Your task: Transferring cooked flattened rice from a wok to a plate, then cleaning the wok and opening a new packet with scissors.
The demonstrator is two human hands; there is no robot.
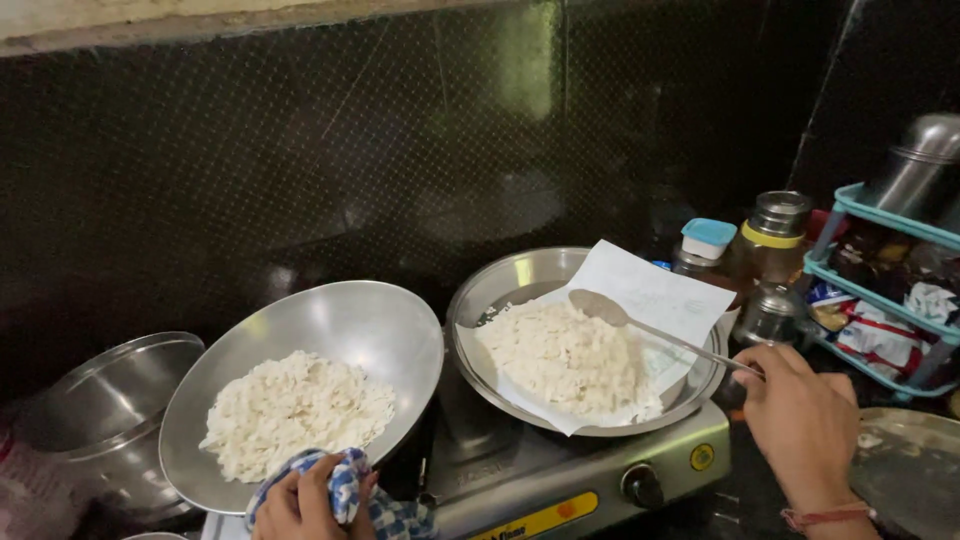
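Both hands are working over a stove: the left hand (300, 500) is clenching a blue-and-white checked cloth (350, 490) around the near rim of a tilted steel pan (330, 330), which is carrying a heap of white flakes (295, 410) in its lower half. Across from it, the right hand (805, 420) is gripping the handle end of a long steel spatula (650, 325), whose flat blade is hovering at the far edge of a second pile of white flakes (570, 355). That pile is lying on a sheet of white paper (660, 295), and the paper is lining a wide steel bowl (500, 280), with one corner sticking up past the far rim. This bowl is sitting on the stove (560, 480), a steel one with a black knob facing the person, and the tilted pan is leaning just beside it on the left. Further left, a steel pot (110, 390) is standing near the pan. Behind the bowl, several jars (775, 235) are crowding together, and a teal rack (870, 290) holding packets is standing at the right edge, under a steel flask (920, 165).
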